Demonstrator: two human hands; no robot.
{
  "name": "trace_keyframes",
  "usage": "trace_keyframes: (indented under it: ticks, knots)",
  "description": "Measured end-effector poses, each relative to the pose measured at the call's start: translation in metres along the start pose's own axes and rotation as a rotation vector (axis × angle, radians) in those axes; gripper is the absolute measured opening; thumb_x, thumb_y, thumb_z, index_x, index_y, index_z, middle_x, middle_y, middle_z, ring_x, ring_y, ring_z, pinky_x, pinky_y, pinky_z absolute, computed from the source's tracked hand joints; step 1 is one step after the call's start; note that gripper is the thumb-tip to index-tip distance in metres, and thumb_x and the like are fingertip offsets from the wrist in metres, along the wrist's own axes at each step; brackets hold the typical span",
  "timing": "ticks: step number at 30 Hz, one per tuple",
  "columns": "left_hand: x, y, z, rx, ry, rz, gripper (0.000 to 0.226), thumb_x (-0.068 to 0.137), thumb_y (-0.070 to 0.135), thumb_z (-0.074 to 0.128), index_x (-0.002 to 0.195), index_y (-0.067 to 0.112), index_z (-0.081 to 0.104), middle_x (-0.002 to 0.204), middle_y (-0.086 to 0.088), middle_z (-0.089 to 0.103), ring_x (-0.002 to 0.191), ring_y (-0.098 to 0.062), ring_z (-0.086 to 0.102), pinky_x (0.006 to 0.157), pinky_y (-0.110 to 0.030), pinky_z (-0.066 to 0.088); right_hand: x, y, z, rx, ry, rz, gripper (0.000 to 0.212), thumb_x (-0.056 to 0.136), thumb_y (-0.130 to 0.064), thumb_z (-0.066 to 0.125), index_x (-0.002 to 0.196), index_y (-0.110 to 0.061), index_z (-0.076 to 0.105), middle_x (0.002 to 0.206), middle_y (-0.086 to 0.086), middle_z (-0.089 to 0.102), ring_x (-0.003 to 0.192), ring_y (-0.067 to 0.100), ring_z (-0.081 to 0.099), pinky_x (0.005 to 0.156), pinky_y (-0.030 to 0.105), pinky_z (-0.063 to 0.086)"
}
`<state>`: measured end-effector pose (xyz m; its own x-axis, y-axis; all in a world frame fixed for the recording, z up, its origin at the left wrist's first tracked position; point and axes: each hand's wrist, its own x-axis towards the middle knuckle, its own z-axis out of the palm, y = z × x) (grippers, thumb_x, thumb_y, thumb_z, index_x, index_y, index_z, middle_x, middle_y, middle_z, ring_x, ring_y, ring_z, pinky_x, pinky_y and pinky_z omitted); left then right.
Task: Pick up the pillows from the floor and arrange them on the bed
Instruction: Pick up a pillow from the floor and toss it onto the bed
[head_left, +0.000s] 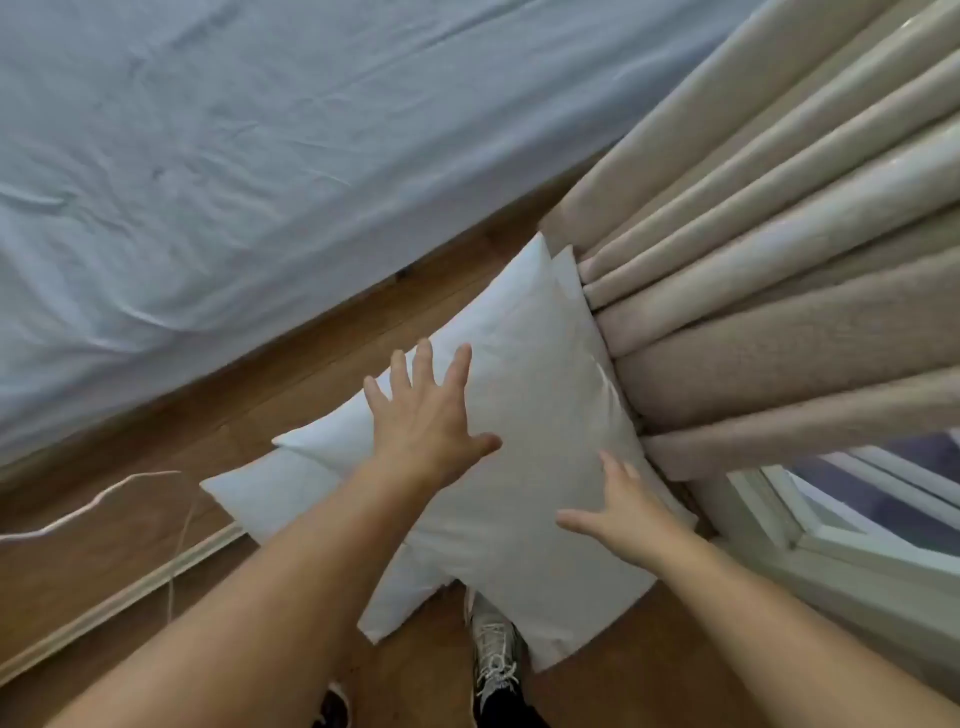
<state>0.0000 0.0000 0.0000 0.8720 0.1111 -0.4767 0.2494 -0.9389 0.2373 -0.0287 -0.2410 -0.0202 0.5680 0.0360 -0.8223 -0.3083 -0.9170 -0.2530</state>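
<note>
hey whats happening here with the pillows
A person is bending over a stack of white pillows on the wooden floor, between the bed and the beige curtain. Both hands are open with fingers spread: the left hand over the top pillow, the right hand at its curtain-side edge. Nothing is lifted yet.

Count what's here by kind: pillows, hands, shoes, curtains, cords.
Pillows: at least 3, stacked, exact count unclear
Hands: 2, left, right
Shoes: 2
Curtains: 1
Cords: 1
Total: at least 9
</note>
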Motion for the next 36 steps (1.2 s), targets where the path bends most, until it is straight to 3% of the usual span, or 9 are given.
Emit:
trace_keyframes:
  ticks: [10,15,18,21,24,26,28,32,36]
  knots:
    - [0.097,-0.01,0.093,-0.057,0.009,0.049,0.143,0.038,0.086,0.066,0.141,0.039,-0.022,0.16,-0.014,0.0,0.145,-0.039,0.001,0.11,-0.067,0.002,0.075,0.12,0.109,0.835,0.152,0.623,0.148,0.044,-0.071,0.081,0.154,-0.023,-0.005,0.161,0.007,0.011,0.143,0.033,0.024,0.115,0.044,0.03]
    - [0.112,-0.001,0.118,0.087,0.067,0.077,0.128,0.046,0.082,0.066,0.145,0.026,0.006,0.139,-0.019,0.041,0.125,-0.042,0.04,0.099,-0.062,0.032,0.112,0.166,0.157,1.122,0.183,0.64,0.167,0.026,-0.078,0.08,0.152,-0.021,-0.012,0.156,0.007,0.029,0.138,0.031,0.035,0.113,0.049,0.033]
    - [0.119,0.006,0.131,0.089,0.181,0.148,0.097,0.056,0.073,0.069,0.127,0.014,0.039,0.118,-0.017,0.054,0.109,-0.041,0.051,0.087,-0.057,0.038,0.135,0.17,0.176,1.161,0.204,0.64,0.163,0.028,-0.085,0.074,0.152,-0.025,-0.013,0.16,0.003,0.022,0.141,0.03,0.03,0.114,0.049,0.028]
    - [0.118,0.011,0.141,0.076,0.248,0.275,0.068,0.07,0.063,0.067,0.109,0.01,0.047,0.105,-0.019,0.06,0.095,-0.043,0.057,0.07,-0.047,0.037,0.148,0.165,0.187,1.153,0.289,0.612,0.14,0.04,-0.083,0.075,0.152,-0.021,0.017,0.148,0.002,0.042,0.126,0.023,0.049,0.103,0.035,0.038]
    - [0.105,0.013,0.14,0.088,0.267,0.433,0.048,0.084,0.054,0.058,0.104,0.011,0.046,0.094,-0.019,0.065,0.082,-0.043,0.061,0.06,-0.039,0.031,0.154,0.161,0.186,0.994,0.396,0.623,0.064,0.068,-0.057,0.075,0.105,-0.006,0.061,0.097,0.004,0.065,0.083,0.021,0.061,0.079,0.033,0.05]
    - [0.091,0.012,0.13,0.07,0.295,0.505,0.036,0.088,0.047,0.056,0.1,0.015,0.046,0.084,-0.014,0.067,0.072,-0.04,0.061,0.058,-0.036,0.029,0.151,0.152,0.178,0.773,0.416,0.645,0.031,0.082,-0.039,0.068,0.071,-0.011,0.058,0.078,0.009,0.063,0.075,0.027,0.06,0.069,0.035,0.05]
    - [0.075,0.014,0.107,0.008,0.289,0.532,0.03,0.087,0.046,0.056,0.093,0.019,0.045,0.074,-0.01,0.067,0.064,-0.039,0.061,0.056,-0.035,0.029,0.138,0.14,0.167,0.658,0.398,0.664,0.032,0.09,-0.028,0.059,0.062,-0.012,0.054,0.076,0.014,0.062,0.074,0.029,0.06,0.063,0.031,0.044]
    - [0.045,0.034,0.032,-0.07,0.284,0.556,0.04,0.081,0.051,0.06,0.076,0.021,0.034,0.057,-0.004,0.059,0.052,-0.037,0.056,0.048,-0.032,0.022,0.077,0.098,0.141,0.77,0.26,0.655,0.034,0.092,-0.029,0.049,0.087,0.0,0.064,0.093,0.019,0.067,0.083,0.033,0.063,0.065,0.031,0.042]
    - [0.022,0.052,-0.072,-0.158,0.355,0.602,0.047,0.076,0.044,0.07,0.074,0.02,0.031,0.055,-0.006,0.059,0.051,-0.038,0.057,0.05,-0.03,0.026,0.014,0.014,0.108,0.949,0.251,0.635,0.056,0.097,-0.048,0.036,0.138,-0.011,0.045,0.134,0.017,0.053,0.113,0.037,0.054,0.062,0.033,0.04]
